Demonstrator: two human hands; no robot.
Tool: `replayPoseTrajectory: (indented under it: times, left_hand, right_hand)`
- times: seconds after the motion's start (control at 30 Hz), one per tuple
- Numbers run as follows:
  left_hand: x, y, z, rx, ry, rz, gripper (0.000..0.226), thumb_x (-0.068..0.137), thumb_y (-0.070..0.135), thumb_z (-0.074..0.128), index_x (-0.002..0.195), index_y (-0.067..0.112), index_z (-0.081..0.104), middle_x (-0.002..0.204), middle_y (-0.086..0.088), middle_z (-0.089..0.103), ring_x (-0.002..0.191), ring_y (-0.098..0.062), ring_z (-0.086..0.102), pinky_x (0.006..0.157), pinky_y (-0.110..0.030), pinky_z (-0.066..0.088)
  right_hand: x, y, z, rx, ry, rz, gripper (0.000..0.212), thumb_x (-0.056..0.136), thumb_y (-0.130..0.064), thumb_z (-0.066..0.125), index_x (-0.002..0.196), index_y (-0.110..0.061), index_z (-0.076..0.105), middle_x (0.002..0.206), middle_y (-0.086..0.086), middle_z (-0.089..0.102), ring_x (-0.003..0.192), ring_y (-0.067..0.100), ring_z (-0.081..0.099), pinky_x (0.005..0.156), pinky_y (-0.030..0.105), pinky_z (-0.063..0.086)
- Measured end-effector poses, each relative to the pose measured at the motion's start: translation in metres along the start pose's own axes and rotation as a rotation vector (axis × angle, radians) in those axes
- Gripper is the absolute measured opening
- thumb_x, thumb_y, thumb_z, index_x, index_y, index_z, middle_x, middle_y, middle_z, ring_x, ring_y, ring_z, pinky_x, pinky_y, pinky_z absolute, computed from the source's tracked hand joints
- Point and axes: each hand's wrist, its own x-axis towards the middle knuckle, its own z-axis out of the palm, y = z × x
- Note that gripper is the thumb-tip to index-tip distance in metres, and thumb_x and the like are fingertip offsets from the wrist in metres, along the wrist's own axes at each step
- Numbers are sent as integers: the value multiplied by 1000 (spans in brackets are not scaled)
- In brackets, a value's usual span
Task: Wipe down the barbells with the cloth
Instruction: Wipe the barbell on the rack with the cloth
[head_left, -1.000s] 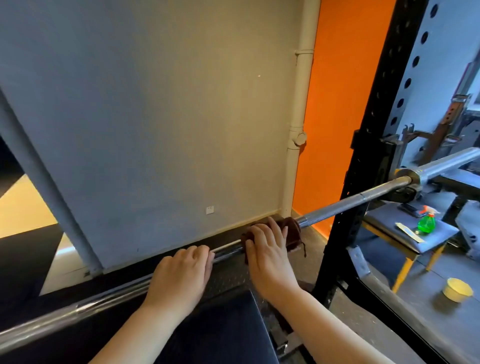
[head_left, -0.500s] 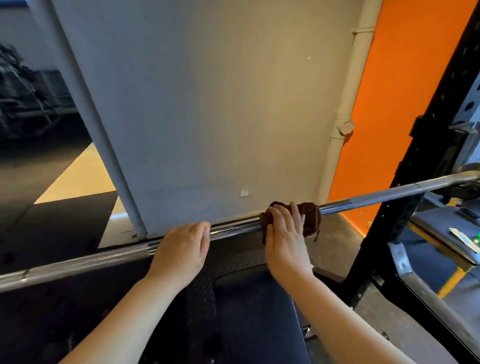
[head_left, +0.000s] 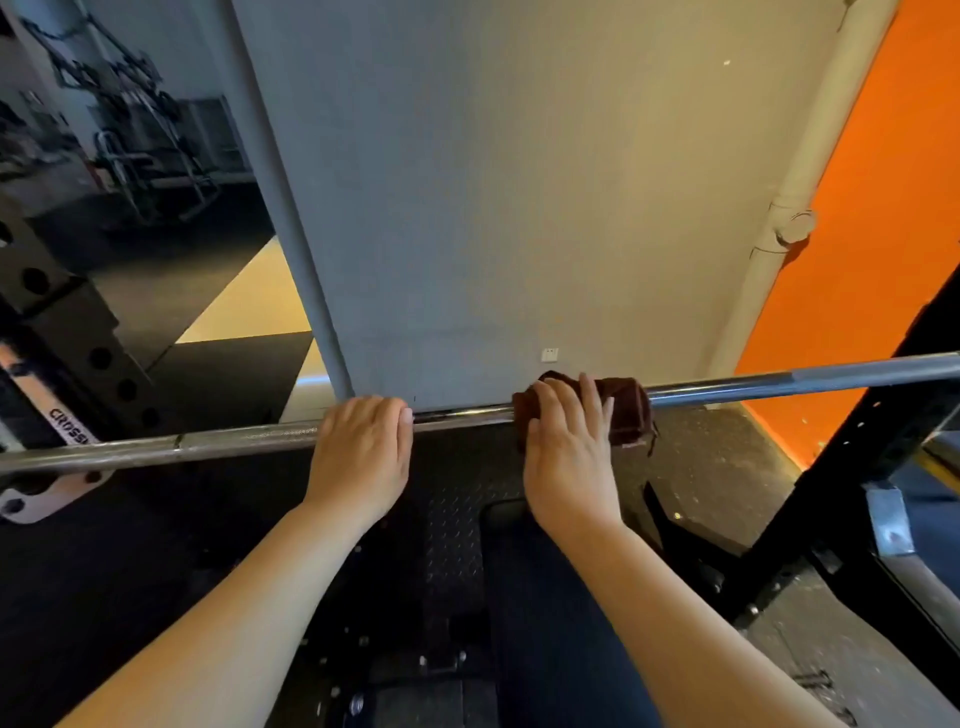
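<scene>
A steel barbell runs across the view from lower left to upper right, resting in a black rack. My left hand grips the bar near its middle, fingers curled over the top. A dark brown cloth is wrapped around the bar just to the right. My right hand holds the cloth against the bar, fingers curled over it. The part of the bar under the cloth and under both hands is hidden.
A black rack upright with holes stands at the left and another rack post at the right. A dark bench pad lies below my arms. Behind the bar are a grey wall, a white pipe and an orange wall.
My view has swung to the left, so the right rack post and stool have left the frame. My right hand with the cloth has slid left along the bar; the left hand keeps its grip.
</scene>
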Motion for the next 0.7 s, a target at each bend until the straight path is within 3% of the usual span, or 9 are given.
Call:
replayPoseTrajectory:
  times: [0.07, 0.17, 0.23, 0.3, 0.4, 0.5, 0.57, 0.7]
  left_hand:
    - [3, 4, 0, -3, 7, 7, 44, 102, 43, 12, 80, 23, 44, 70, 8, 42, 68, -16, 42, 69, -35, 39]
    - [5, -3, -1, -29, -22, 51, 51, 102, 47, 11, 84, 22, 52, 73, 7, 49, 70, -14, 48, 70, -35, 43]
    - [2, -17, -2, -55, -69, 106, 55, 105, 46, 16, 108, 18, 64, 96, 3, 66, 91, -17, 62, 87, -36, 49]
    - [-3, -32, -2, -55, -90, 138, 51, 108, 42, 22, 129, 17, 62, 118, 1, 69, 111, -19, 63, 99, -39, 47]
    - [-10, -56, -4, -17, -70, 109, 50, 108, 43, 23, 131, 19, 61, 121, 2, 68, 114, -21, 62, 99, -40, 46]
    - [-16, -77, -7, -6, -53, 91, 50, 107, 43, 23, 130, 19, 61, 120, 2, 67, 113, -23, 61, 98, -42, 45]
    - [-18, -91, -11, -3, -53, 71, 49, 108, 42, 23, 130, 19, 60, 120, 2, 67, 113, -23, 60, 98, -41, 44]
    - [-22, -117, -17, -1, -47, 40, 47, 107, 41, 24, 129, 20, 61, 119, 3, 67, 112, -22, 59, 98, -41, 43]
  right_hand:
    - [-5, -18, 9, -47, -97, -189, 50, 109, -23, 35, 158, -17, 30, 164, 1, 29, 158, 25, -3, 126, 49, -7]
    - [8, -1, 2, -154, -116, -336, 48, 109, -32, 34, 156, -23, 35, 160, -1, 39, 155, 22, 18, 128, 46, 5]
    - [12, 18, -2, -198, -54, -309, 47, 108, -34, 34, 154, -24, 39, 156, -1, 43, 153, 22, 25, 128, 46, 8]
    - [7, 18, 6, -181, -7, -226, 47, 109, -31, 32, 154, -21, 36, 157, 0, 39, 154, 25, 18, 128, 48, -2]
    - [-3, -12, 34, -43, 28, -87, 48, 108, -22, 36, 155, -16, 34, 158, 2, 32, 156, 26, 4, 123, 47, -18]
    - [-8, -40, 48, -36, -38, -121, 50, 108, -23, 37, 156, -15, 33, 160, 2, 31, 157, 26, 0, 121, 46, -20]
    - [-5, -47, 45, -81, -87, -179, 50, 108, -31, 36, 156, -18, 34, 159, 1, 34, 156, 25, 5, 124, 47, -16]
    - [8, -26, 27, -255, -80, -257, 54, 108, -46, 21, 153, -23, 40, 155, 1, 45, 150, 25, 28, 128, 45, 7]
